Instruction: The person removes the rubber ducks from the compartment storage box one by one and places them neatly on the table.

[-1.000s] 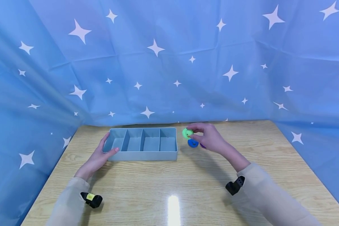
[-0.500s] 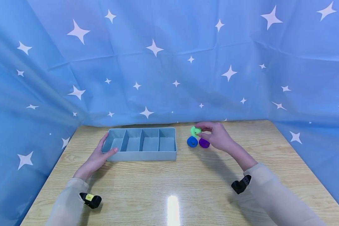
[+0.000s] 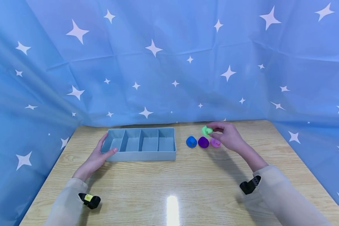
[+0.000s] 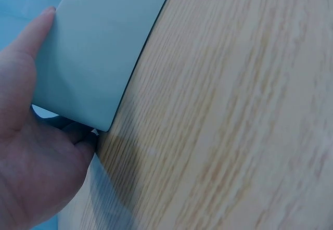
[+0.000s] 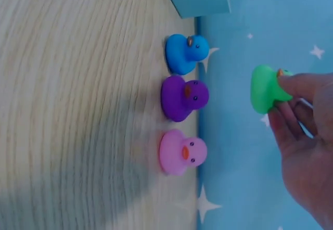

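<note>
My right hand [image 3: 228, 135] pinches a green rubber duck [image 5: 264, 90] by its head between thumb and fingers. The duck is held up above the table. Below it, in a row, a blue duck [image 3: 191, 142], a purple duck [image 5: 183, 99] and a pink duck [image 5: 182, 153] sit upright on the wood. With my left hand [image 3: 97, 159] I grip the left end of a blue-grey divided box [image 3: 147, 156], thumb on its front wall. The fingers behind that end are partly hidden in the left wrist view. No objects show in the box's compartments.
The wooden table [image 3: 141, 191] ends at the back against a blue curtain [image 3: 169, 62] with white stars, which also hangs at both sides. The box's right end stands just left of the blue duck.
My right hand has carried the green duck to the right, past the blue and purple ducks, uncovering the purple and pink ones. My left hand keeps its grip on the box.
</note>
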Demonstrator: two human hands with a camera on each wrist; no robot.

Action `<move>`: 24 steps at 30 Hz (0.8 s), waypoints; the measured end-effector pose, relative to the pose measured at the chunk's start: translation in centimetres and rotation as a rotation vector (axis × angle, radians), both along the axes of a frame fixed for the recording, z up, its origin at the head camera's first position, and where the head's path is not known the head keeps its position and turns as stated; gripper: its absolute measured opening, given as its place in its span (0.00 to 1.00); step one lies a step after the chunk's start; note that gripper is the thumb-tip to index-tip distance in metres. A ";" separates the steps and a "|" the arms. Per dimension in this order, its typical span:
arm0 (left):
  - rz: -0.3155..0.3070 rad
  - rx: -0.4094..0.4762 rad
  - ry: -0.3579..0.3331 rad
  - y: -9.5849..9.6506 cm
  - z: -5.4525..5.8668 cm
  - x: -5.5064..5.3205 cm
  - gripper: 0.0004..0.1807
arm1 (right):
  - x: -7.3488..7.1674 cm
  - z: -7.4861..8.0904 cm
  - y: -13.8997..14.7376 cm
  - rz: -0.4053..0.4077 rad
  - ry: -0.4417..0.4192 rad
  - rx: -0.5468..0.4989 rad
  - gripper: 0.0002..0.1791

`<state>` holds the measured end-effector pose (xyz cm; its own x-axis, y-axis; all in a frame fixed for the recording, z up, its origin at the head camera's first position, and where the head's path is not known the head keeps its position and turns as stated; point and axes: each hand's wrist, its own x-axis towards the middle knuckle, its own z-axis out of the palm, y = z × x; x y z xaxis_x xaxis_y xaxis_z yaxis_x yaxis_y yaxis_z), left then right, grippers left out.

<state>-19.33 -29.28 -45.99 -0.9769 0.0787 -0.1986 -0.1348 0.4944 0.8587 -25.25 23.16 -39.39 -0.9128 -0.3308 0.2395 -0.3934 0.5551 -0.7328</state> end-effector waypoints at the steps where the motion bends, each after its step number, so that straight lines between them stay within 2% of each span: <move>1: 0.001 0.000 -0.002 0.0 0.0 0.0 0.55 | 0.0 -0.1 0.2 -0.001 0.004 0.001 0.19; 12: 0.001 -0.002 -0.005 0.0 -0.1 -0.1 0.54 | 0.4 -1.0 2.2 -0.050 -0.047 0.036 0.21; 19: -0.001 -0.006 -0.002 -0.1 -0.2 -0.1 0.54 | 0.3 -1.6 3.3 -0.073 -0.028 0.041 0.19; 24: 0.004 -0.013 -0.007 -0.1 -0.2 -0.1 0.54 | 0.5 -1.9 4.0 -0.094 -0.054 0.051 0.20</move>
<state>-19.41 -29.34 -46.16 -0.9758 0.0725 -0.2061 -0.1422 0.5054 0.8511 -24.79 27.14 -41.34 -0.9514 -0.2539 0.1743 -0.2989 0.6249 -0.7212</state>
